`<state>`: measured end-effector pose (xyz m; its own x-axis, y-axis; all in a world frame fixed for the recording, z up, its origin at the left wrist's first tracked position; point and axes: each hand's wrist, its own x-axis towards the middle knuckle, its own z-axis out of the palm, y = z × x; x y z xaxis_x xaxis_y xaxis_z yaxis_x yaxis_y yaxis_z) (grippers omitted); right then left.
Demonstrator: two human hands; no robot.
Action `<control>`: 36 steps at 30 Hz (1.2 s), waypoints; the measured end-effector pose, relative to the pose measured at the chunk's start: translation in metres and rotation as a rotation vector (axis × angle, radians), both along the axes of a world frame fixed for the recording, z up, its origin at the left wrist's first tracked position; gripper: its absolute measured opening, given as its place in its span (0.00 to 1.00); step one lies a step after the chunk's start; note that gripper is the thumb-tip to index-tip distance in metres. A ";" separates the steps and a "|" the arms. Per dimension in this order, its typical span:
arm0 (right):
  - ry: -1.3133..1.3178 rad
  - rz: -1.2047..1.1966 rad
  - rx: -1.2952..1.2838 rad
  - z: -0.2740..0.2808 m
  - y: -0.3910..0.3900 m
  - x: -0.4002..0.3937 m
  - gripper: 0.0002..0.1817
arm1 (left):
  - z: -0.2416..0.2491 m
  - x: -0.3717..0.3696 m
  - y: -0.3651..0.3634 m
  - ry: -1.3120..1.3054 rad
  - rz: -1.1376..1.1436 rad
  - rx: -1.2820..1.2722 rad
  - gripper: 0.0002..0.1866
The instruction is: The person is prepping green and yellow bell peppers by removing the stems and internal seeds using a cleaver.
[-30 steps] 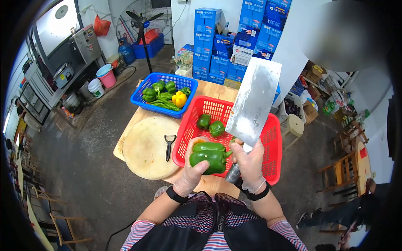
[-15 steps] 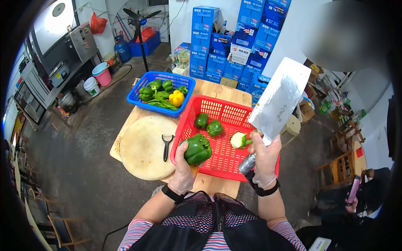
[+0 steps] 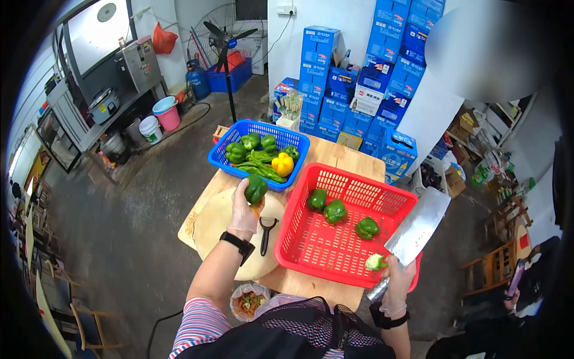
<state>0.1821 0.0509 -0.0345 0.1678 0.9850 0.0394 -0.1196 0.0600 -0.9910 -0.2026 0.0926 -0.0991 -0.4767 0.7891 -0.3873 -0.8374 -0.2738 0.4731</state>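
My left hand (image 3: pixel 242 214) is closed round a green bell pepper (image 3: pixel 256 189), held above the round cutting board (image 3: pixel 222 230) close to the blue basket's front edge. A black-handled peeler (image 3: pixel 265 239) lies on the board's right side. My right hand (image 3: pixel 399 286) grips a cleaver (image 3: pixel 421 224), its broad blade slanting up to the right. The same hand also holds a pale, cut pepper core (image 3: pixel 375 262) over the red basket (image 3: pixel 326 275). Inside that basket are three green peppers (image 3: pixel 335 211). Both hands wear clear gloves.
The blue basket (image 3: pixel 224 169) holds green bell peppers, long green chilies and a yellow pepper (image 3: pixel 282 164). Below the table's front edge stands a lined bin (image 3: pixel 248 301) with scraps. Stacked blue boxes (image 3: pixel 344 90) and a fan (image 3: pixel 230 45) stand behind; a person holds a phone at right.
My left hand has carried the pepper from the red basket's edge over the board. My right hand has lowered the cleaver and core towards the basket's near right corner, revealing a third pepper.
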 end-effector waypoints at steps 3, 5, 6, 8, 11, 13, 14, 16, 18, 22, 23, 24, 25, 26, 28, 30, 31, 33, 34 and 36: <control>-0.027 -0.038 -0.024 -0.005 -0.004 -0.002 0.12 | -0.008 -0.021 0.035 0.286 0.164 -0.247 0.30; -0.027 -0.070 -0.047 -0.008 -0.007 -0.003 0.13 | -0.019 -0.035 0.061 0.279 0.237 -0.242 0.31; -0.031 -0.080 -0.043 -0.003 -0.009 -0.006 0.13 | -0.020 -0.040 0.072 0.274 0.315 -0.247 0.31; -0.084 -0.128 -0.022 0.007 -0.017 -0.014 0.13 | -0.023 -0.052 0.088 0.273 0.354 -0.217 0.33; -0.098 -0.180 -0.025 0.014 -0.025 -0.019 0.15 | -0.037 -0.076 0.118 0.469 0.584 -0.235 0.32; -0.090 -0.205 -0.036 0.014 -0.028 -0.020 0.15 | -0.038 -0.090 0.127 0.490 0.625 -0.282 0.33; -0.103 -0.207 -0.032 0.013 -0.028 -0.018 0.15 | -0.039 -0.097 0.130 0.507 0.634 -0.315 0.33; -0.117 -0.214 -0.029 0.012 -0.030 -0.018 0.14 | -0.038 -0.107 0.131 0.565 0.632 -0.361 0.37; -0.113 -0.220 -0.038 0.013 -0.031 -0.020 0.14 | -0.041 -0.120 0.134 0.660 0.672 -0.424 0.40; -0.112 -0.189 -0.062 0.016 -0.036 -0.024 0.14 | -0.055 -0.135 0.127 0.738 0.570 -0.353 0.42; -0.116 -0.188 -0.065 0.020 -0.036 -0.028 0.14 | -0.053 -0.129 0.121 0.812 0.535 -0.462 0.42; -0.121 -0.188 -0.068 0.022 -0.036 -0.032 0.15 | -0.061 -0.131 0.119 0.813 0.537 -0.464 0.42; -0.120 -0.186 -0.070 0.022 -0.036 -0.033 0.15 | -0.068 -0.132 0.118 0.734 0.483 -0.372 0.42; -0.119 -0.166 -0.047 0.021 -0.036 -0.034 0.15 | -0.075 -0.132 0.116 0.655 0.429 -0.281 0.42; -0.118 -0.143 -0.026 0.020 -0.035 -0.036 0.15 | -0.061 -0.116 0.098 0.637 0.403 -0.286 0.41; -0.069 -0.089 -0.031 0.020 -0.036 -0.036 0.14 | -0.073 -0.108 0.091 0.811 0.363 -0.350 0.38; -0.069 -0.068 -0.040 0.013 -0.034 -0.031 0.14 | -0.081 -0.102 0.089 0.863 0.323 -0.410 0.37; -0.042 -0.039 -0.058 0.015 -0.035 -0.032 0.12 | -0.061 -0.060 0.068 0.871 0.196 -0.254 0.32; -0.024 -0.020 -0.064 0.016 -0.033 -0.032 0.12 | -0.047 -0.033 0.058 0.882 0.136 -0.188 0.30; -0.014 -0.010 -0.066 0.012 -0.029 -0.031 0.11 | -0.005 0.032 0.020 0.866 -0.180 -0.026 0.27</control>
<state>0.1508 0.0218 -0.0222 0.1777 0.9838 -0.0233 -0.1049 -0.0047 -0.9945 -0.1708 0.1121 -0.1039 -0.4804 0.8764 0.0336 -0.2117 -0.1531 0.9653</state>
